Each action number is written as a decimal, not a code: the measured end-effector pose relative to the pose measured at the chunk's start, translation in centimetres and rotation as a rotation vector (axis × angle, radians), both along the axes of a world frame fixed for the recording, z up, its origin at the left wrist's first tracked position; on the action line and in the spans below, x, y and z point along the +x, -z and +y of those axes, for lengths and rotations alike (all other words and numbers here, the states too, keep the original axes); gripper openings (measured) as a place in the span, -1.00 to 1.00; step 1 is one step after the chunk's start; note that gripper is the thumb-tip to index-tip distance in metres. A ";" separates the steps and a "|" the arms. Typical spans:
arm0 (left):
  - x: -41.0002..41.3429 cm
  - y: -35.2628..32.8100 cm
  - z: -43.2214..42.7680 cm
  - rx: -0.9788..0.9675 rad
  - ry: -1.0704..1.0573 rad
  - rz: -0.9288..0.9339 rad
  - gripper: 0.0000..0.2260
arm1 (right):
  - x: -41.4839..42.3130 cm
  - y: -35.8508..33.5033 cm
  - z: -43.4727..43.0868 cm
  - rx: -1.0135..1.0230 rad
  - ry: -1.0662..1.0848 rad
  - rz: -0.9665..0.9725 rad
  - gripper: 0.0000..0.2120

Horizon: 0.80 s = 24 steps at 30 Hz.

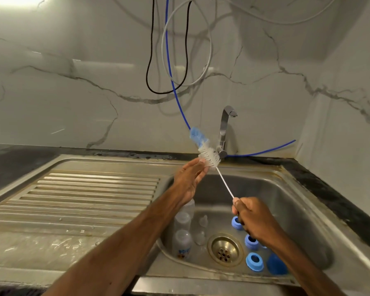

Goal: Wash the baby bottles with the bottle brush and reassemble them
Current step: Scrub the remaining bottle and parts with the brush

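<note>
I had the bottle brush up above the far side of the sink, slanting from near right to far left, with its white bristles and blue sponge tip in front of the tap. My right hand was curled tight round the handle end. My left hand was flat-fingered, its fingertips touching the white bristles and gripping nothing.

In the basin below, clear baby bottles stood along the left wall, partly behind my left forearm. Two clear teats sat just right of them. Three blue screw rings lay in a row right of the drain, with a darker blue cap beside the nearest one.

The nearest bottle carried a blue and orange print, too small for me to read.

The ribbed drainboard lay to the left. A blue hose hung down the marble wall behind.
</note>
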State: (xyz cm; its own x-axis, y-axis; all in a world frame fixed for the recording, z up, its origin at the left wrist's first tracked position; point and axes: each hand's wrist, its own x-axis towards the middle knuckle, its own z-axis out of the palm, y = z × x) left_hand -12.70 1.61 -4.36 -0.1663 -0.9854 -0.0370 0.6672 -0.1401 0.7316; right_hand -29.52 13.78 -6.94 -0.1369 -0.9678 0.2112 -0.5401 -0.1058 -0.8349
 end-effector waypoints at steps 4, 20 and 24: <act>0.3 0.2 0.6 -0.013 0.040 -0.077 -0.78 | 0.0 0.0 0.1 -0.003 0.002 0.024 -0.59; -1.1 -1.1 1.0 -0.061 0.072 -0.025 -0.78 | -0.1 -0.9 0.2 -0.014 0.033 -0.071 -0.59; 0.5 0.2 -0.1 0.032 -0.056 -0.029 -0.81 | 0.0 -0.5 0.6 0.048 -0.032 0.047 -0.58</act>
